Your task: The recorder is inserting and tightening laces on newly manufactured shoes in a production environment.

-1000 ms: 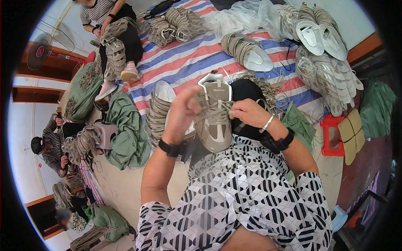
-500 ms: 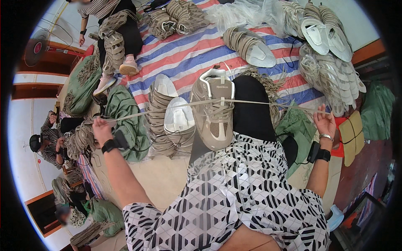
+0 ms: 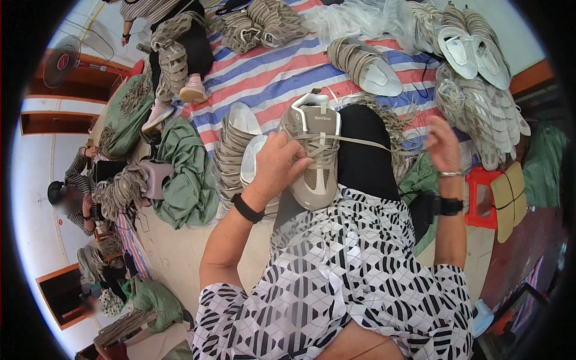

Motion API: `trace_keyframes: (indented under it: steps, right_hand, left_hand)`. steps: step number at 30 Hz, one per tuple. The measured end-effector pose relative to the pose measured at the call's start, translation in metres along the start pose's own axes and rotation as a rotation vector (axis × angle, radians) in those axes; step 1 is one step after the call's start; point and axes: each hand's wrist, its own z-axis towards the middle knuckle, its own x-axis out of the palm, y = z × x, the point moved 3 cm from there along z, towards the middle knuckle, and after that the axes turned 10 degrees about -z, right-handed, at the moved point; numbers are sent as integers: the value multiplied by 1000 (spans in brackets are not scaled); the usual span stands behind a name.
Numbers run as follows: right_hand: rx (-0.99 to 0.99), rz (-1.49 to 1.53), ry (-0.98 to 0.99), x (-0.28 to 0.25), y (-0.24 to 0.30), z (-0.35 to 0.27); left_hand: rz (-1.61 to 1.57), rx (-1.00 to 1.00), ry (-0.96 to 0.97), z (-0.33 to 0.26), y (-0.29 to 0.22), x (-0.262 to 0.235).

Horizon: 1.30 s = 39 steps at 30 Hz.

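A beige-brown shoe upper (image 3: 313, 178) with a white-edged collar rests over my lap, its rounded toe toward me. My left hand (image 3: 278, 163) lies across its left side, fingers curled in a pinch by the eyelets, where the lace goes under them. The flat beige shoelace (image 3: 366, 142) runs out of the shoe's right side, over my black-clad right leg, toward my right hand (image 3: 443, 146). That hand is raised off to the right and smeared by motion; whether its fingers grip the lace end is unclear.
Nested stacks of shoe uppers (image 3: 231, 150) stand left of the shoe, more (image 3: 480, 114) at the far right. A bundle of loose laces (image 3: 393, 129) lies beyond my right leg. A striped sheet (image 3: 258, 84) covers the floor ahead; a red stool (image 3: 480, 195) stands right. Other people sit at left.
My left hand has come in from the far left onto the shoe. My right hand has moved inward and up, and the lace, taut across both sides before, now hangs slacker on the right.
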Motion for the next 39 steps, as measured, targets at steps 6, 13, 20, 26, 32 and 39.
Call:
trace_keyframes:
  steps: [6, 13, 20, 26, 32, 39]
  right_hand:
    - [-463, -840, 323, 150, -31, -25]
    - [-348, -995, 589, 171, -41, -17]
    - [202, -243, 365, 40, -25, 29]
    - [-265, -834, -105, 24, -30, 17]
    - [-986, -1311, 494, 185, -27, -64]
    - [-581, -1211, 768, 188, -40, -38]
  left_hand:
    - [-235, -96, 59, 4, 31, 2]
    - [-742, -349, 18, 23, 58, 11]
    - [-480, -227, -93, 19, 55, 20]
    - [-235, -219, -454, -8, 30, 30]
    - [-440, -388, -267, -20, 46, 29]
    - [-491, -326, -372, -17, 44, 27]
